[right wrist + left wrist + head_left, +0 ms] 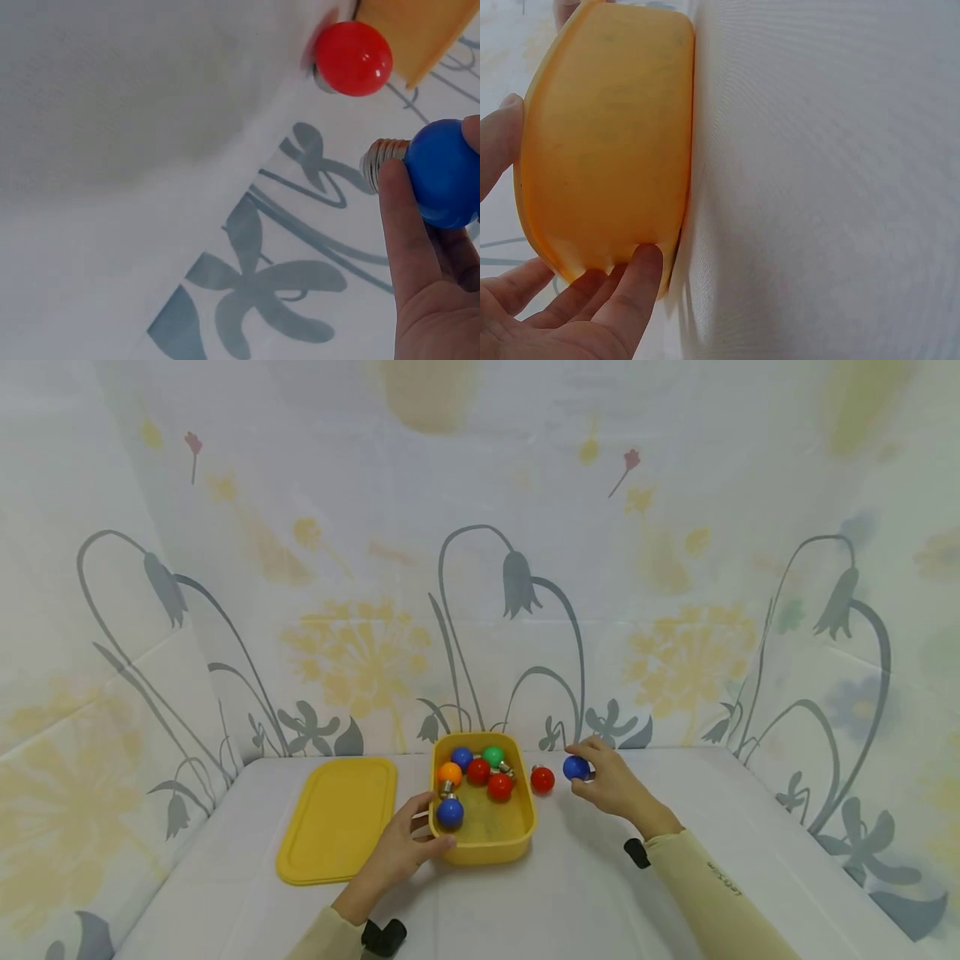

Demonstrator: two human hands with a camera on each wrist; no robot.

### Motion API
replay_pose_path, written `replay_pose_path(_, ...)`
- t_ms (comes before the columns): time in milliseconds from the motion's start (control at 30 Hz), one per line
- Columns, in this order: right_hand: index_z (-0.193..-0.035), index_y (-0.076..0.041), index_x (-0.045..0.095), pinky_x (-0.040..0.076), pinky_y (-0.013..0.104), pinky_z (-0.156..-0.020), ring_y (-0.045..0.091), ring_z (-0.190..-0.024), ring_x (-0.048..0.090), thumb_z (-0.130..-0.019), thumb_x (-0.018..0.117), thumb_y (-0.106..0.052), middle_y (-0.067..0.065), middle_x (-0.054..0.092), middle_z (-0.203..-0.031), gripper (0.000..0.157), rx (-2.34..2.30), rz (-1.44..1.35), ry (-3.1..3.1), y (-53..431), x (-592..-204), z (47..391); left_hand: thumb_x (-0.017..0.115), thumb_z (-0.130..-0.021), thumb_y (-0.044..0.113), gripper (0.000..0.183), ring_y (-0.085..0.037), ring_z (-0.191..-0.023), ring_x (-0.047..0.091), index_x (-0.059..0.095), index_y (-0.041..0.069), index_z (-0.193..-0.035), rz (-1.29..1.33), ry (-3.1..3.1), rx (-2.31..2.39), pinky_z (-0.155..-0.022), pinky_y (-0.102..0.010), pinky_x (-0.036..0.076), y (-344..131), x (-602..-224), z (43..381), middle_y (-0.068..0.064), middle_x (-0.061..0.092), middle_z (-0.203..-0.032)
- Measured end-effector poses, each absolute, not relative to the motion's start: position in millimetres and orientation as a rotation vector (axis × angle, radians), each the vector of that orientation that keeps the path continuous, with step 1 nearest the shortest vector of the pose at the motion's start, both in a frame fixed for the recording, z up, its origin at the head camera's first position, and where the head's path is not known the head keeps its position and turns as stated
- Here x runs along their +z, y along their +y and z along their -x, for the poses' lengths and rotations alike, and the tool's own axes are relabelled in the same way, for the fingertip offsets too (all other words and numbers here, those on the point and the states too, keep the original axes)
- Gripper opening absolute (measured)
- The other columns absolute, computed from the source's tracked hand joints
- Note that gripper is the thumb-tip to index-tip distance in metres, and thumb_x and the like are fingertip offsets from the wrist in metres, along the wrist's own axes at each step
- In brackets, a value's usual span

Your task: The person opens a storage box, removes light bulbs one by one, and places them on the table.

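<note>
In the head view, a yellow plastic box [491, 853] holds several coloured light bulbs. Among them are a green bulb [492, 756], an orange bulb [449, 774] and a blue bulb [450, 812]. My left hand [401, 847] grips the box's near left corner, thumb at the front rim and fingers against the left wall [607, 150]. To the right of the box, my right hand [611, 781] pinches another blue bulb [442, 174] above the table; its metal screw base shows in the right wrist view. A red bulb [542, 780] rests between the box and my right hand.
A flat yellow lid [337, 818] lies on the white-covered table [585, 893], left of the box. Behind the table hangs a flower-printed cloth [480, 652], which also runs along both sides.
</note>
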State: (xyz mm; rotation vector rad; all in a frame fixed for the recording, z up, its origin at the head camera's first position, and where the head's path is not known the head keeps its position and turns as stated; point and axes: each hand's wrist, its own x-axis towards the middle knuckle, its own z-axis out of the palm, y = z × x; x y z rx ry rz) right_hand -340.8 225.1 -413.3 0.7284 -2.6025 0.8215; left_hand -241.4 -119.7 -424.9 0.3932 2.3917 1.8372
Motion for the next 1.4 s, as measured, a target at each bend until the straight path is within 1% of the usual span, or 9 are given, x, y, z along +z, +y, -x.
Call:
replay_pose_path(67, -0.113, -0.006, 0.059, 0.052, 0.033, -0.078, 0.018, -0.088, 0.053, -0.073, 0.067, -0.011, 0.003, 0.048, -0.104, 0.041, 0.812, -0.707, -2.628, 227.1, -416.4, 342.9, 0.075, -0.072, 0.032, 0.086, -0.041, -0.119, 0.039, 0.028, 0.0, -0.137, -0.401, 2.392, 1.836, -0.091, -0.04, 0.044, -119.6, -425.3, 241.6, -0.025, 0.035, -0.132)
replay_pose_path(233, -0.109, -0.008, 0.058, 0.05, 0.037, -0.081, 0.02, -0.091, 0.051, -0.072, 0.067, -0.012, 0.003, 0.047, -0.108, 0.038, 0.814, -0.658, -2.673, 230.0, -424.5, 348.7, 0.075, -0.073, 0.03, 0.086, -0.041, -0.119, 0.04, 0.027, -0.001, -0.137, -0.419, 2.387, 1.841, -0.091, -0.039, 0.044, -119.3, -426.7, 242.0, -0.026, 0.035, -0.132)
replay_pose_path(467, -0.109, -0.004, 0.057, 0.049, 0.037, -0.083, 0.02, -0.091, 0.051, -0.071, 0.067, -0.013, 0.005, 0.05, -0.105, 0.04, 0.792, -0.655, -2.695, 230.8, -433.1, 355.5, 0.075, -0.073, 0.031, 0.086, -0.042, -0.119, 0.039, 0.027, -0.001, -0.137, -0.426, 2.381, 1.843, -0.09, -0.039, 0.044, -118.7, -426.4, 241.8, -0.026, 0.034, -0.133)
replay_pose_path(633, -0.11, -0.004, 0.057, 0.048, 0.037, -0.084, 0.02, -0.092, 0.052, -0.073, 0.069, -0.014, 0.006, 0.051, -0.106, 0.04, 0.772, -0.65, -2.747, 229.2, -434.4, 358.6, 0.074, -0.073, 0.032, 0.086, -0.041, -0.119, 0.039, 0.027, 0.0, -0.137, -0.415, 2.383, 1.832, -0.09, -0.039, 0.045, -118.5, -425.0, 241.9, -0.025, 0.034, -0.133)
replay_pose_path(867, -0.11, -0.004, 0.057, 0.047, 0.04, -0.084, 0.021, -0.091, 0.052, -0.075, 0.07, -0.012, 0.006, 0.053, -0.103, 0.039, 0.783, -0.673, -2.789, 227.9, -438.8, 365.0, 0.072, -0.076, 0.023, 0.08, -0.041, -0.119, 0.039, 0.027, 0.0, -0.137, -0.406, 2.397, 1.828, -0.09, -0.04, 0.044, -118.4, -423.3, 241.2, -0.025, 0.034, -0.133)
replay_pose_path(1100, -0.105, -0.007, 0.057, 0.045, 0.04, -0.088, 0.021, -0.091, 0.05, -0.075, 0.071, -0.011, 0.005, 0.051, -0.102, 0.033, 0.779, -0.635, -2.836, 225.1, -444.0, 371.3, 0.074, -0.073, 0.03, 0.085, -0.041, -0.119, 0.039, 0.028, 0.0, -0.137, -0.401, 2.403, 1.825, -0.091, -0.04, 0.044, -118.7, -423.3, 240.5, -0.025, 0.034, -0.133)
replay_pose_path(1400, -0.103, -0.009, 0.055, 0.043, 0.043, -0.09, 0.023, -0.093, 0.049, -0.073, 0.073, -0.011, 0.005, 0.052, -0.102, 0.035, 0.826, -0.578, -2.882, 223.2, -445.5, 373.4, 0.075, -0.072, 0.031, 0.087, -0.041, -0.12, 0.039, 0.027, 0.0, -0.138, -0.393, 2.382, 1.834, -0.09, -0.038, 0.045, -119.4, -426.1, 242.0, -0.026, 0.034, -0.133)
